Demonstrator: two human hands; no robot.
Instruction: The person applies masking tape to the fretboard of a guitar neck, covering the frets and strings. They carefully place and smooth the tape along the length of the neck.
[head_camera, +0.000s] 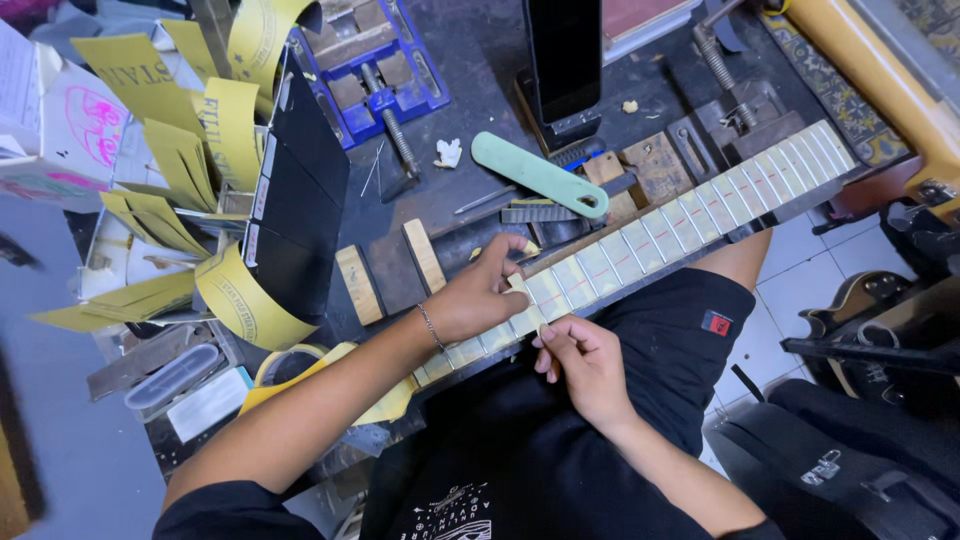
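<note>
A long guitar fretboard (690, 212), covered in pale masking tape between its frets, lies diagonally across the dark workbench (470, 60) edge and over my lap. My left hand (482, 297) rests on the fretboard's lower part, fingertips pinching a strip of tape near its upper edge. My right hand (580, 355) sits just below, thumb and forefinger pressed on the same tape piece at the fretboard's near edge. A thin bracelet circles my left wrist.
A mint-green handled tool (540, 175), a blue vise (375, 70), two wooden blocks (390, 270) and a dark upright stand (563, 65) sit on the bench. Yellow sandpaper sheets (215, 130) crowd the left. A black guitar and case (870, 330) lie on the tiled floor at right.
</note>
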